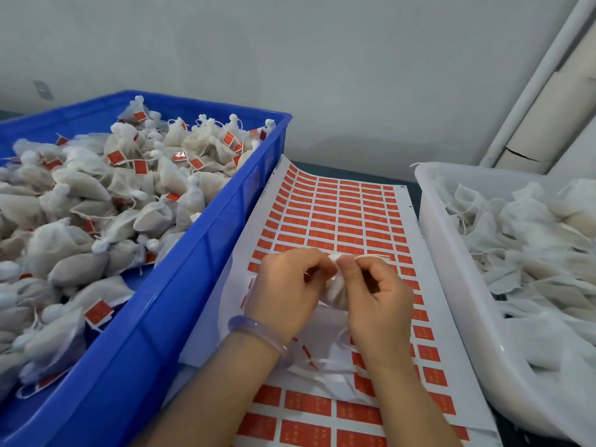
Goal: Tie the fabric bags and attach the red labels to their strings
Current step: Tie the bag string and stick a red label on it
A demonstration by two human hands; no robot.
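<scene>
Both hands are over the label sheet (338,214), in the middle of the desk between the two bins.

Left hand (287,285): fingers curled, thumb and forefinger clamped on the gathered neck of one fabric bag (337,293). Translucent lilac bangle (254,333) on that wrist.

Right hand (379,298): thumb and forefinger pinch the string (375,257) right at the neck, other fingers loosely curled.

The bag is thin, matte white mesh, a soft pouch with a bulged body. Its long axis runs near-far: the neck points away from the person and the body hangs toward them between the two palms. The two thin cream string tails stick out level to the right, over the labels.

The sheet is glossy white backing with a tight grid of small red rectangular labels, its far edge curling up against the blue crate (180,301). A strip near the hands is already peeled, and crumpled white backing (322,359) lies under the wrists.

The crate on the left is rigid moulded plastic, heaped with tied bags (96,195): knotted tops, red tags on the strings, lying every which way.

White tub (451,269) on the right is smooth plastic and holds flat, limp bags with loose strings (532,240); can't tell if they're filled.
</scene>
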